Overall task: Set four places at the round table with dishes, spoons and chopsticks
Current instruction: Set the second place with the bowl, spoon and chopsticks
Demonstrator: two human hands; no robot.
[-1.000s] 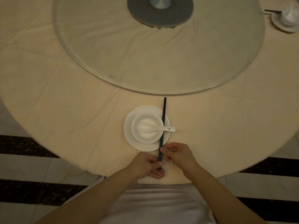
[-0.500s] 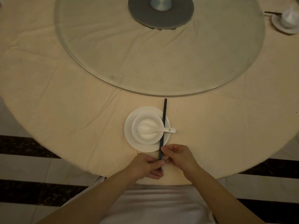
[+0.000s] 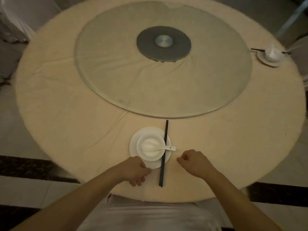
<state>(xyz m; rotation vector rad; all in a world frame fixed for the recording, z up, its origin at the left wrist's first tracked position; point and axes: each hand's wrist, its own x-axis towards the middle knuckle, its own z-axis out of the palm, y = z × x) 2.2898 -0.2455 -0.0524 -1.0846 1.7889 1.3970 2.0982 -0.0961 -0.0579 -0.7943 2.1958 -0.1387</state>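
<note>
On the near edge of the round table covered in a cream cloth (image 3: 70, 114) sits a white round plate (image 3: 135, 150) with a small white bowl (image 3: 150, 153) on it, and a white ceramic spoon (image 3: 158, 147) rests in the bowl, its handle pointing right. A pair of thin black chopsticks (image 3: 164, 152) lies straight across the plate's right side, under the spoon handle. The left hand (image 3: 135, 171) and right hand (image 3: 194, 161) flank them, fingers loosely curled, holding nothing. A second white setting (image 3: 270, 55) sits at the far right.
</note>
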